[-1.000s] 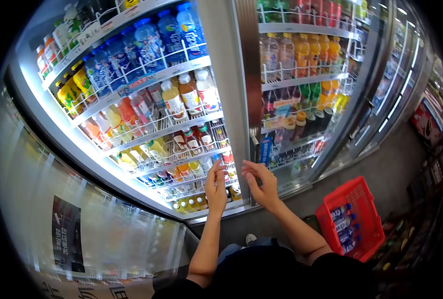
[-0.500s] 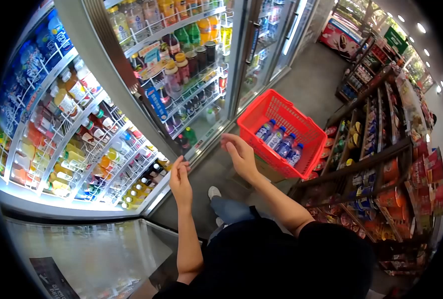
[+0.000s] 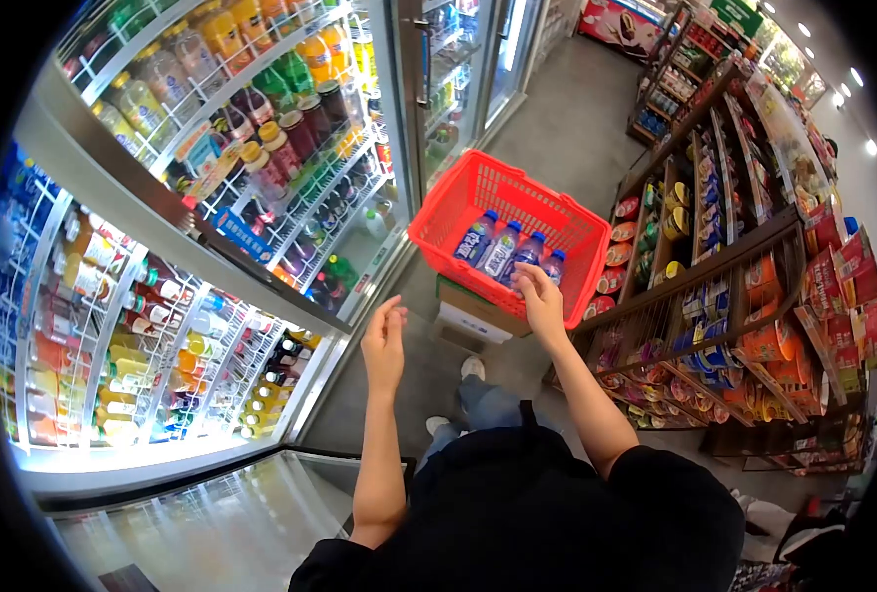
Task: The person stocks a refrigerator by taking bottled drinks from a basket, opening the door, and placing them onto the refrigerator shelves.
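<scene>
A red plastic basket (image 3: 581,247) rests on a cardboard box (image 3: 473,321), and several blue-capped bottles (image 3: 498,251) lie side by side in it. My right hand (image 3: 540,299) is at the basket's near edge, close to the bottles, fingers loosely curved and apart, holding nothing that I can see. My left hand (image 3: 384,345) hovers in the air between the lit fridge and the basket, empty, its fingers loosely bent and apart. Whether the right fingertips touch the basket edge is not clear.
The lit fridge (image 3: 162,345) full of drinks stands at the left, its glass door (image 3: 251,523) swung open at the lower left. Another fridge (image 3: 261,128) with bottles is behind a closed glass door. Snack shelves (image 3: 715,276) line the right side. Grey floor (image 3: 581,99) runs between them.
The view has turned right, from the open fridge toward the basket and shelves. My right hand has come to the basket's near edge. Both hands remain empty.
</scene>
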The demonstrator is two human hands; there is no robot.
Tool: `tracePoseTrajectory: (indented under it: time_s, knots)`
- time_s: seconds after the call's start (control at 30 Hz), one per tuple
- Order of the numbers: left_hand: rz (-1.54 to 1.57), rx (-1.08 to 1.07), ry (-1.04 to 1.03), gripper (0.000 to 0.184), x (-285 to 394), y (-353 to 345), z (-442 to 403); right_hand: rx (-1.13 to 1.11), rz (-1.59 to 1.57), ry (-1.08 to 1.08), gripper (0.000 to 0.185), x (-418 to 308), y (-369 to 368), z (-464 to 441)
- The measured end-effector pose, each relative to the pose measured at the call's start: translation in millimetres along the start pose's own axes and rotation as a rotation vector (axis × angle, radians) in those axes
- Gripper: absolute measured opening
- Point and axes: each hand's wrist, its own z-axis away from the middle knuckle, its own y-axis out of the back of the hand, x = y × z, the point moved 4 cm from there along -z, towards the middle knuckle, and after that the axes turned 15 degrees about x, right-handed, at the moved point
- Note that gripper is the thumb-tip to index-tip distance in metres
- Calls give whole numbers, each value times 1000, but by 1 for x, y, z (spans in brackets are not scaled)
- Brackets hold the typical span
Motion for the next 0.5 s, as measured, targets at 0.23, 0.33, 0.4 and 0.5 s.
tracePoseTrajectory:
  time_s: [0.23,0.33,0.4,0.5]
  knots:
    - [23,-87,-28,31,3,-85,-36,8,135,-105,34,35,29,-72]
    - [-7,-134,-72,30,2,-117,-50,-30,158,-138,36,53,30,-101]
    - [-31,-161,-122,30,5,-135,-59,-31,137,-125,38,60,27,-121]
    - [-70,-158,-127,30,7,-155,-73,-60,78,-192,40,67,15,-147]
